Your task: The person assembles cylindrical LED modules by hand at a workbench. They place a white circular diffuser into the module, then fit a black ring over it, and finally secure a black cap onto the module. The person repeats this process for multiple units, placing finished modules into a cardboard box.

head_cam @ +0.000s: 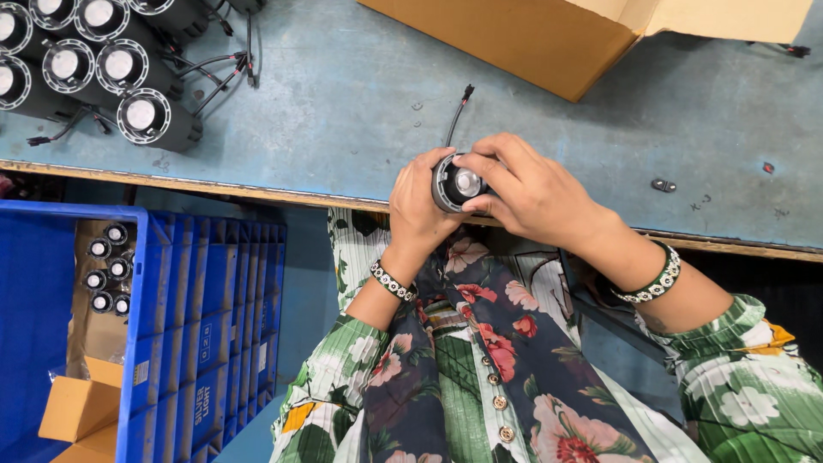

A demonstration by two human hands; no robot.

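Note:
Both my hands hold one small black cylindrical lamp (459,183) with a round silver lens, at the near edge of the blue-grey workbench (343,111). My left hand (418,210) wraps its side from the left. My right hand (527,190) covers it from the right, fingers curled over the rim. A thin black wire with a plug (458,111) runs from the lamp away across the bench.
Several finished black lamps (94,69) with wires stand at the far left of the bench. An open cardboard box (549,39) sits at the back. A blue plastic crate (197,317) at lower left holds more small lamps (107,274) and a cardboard carton (81,411).

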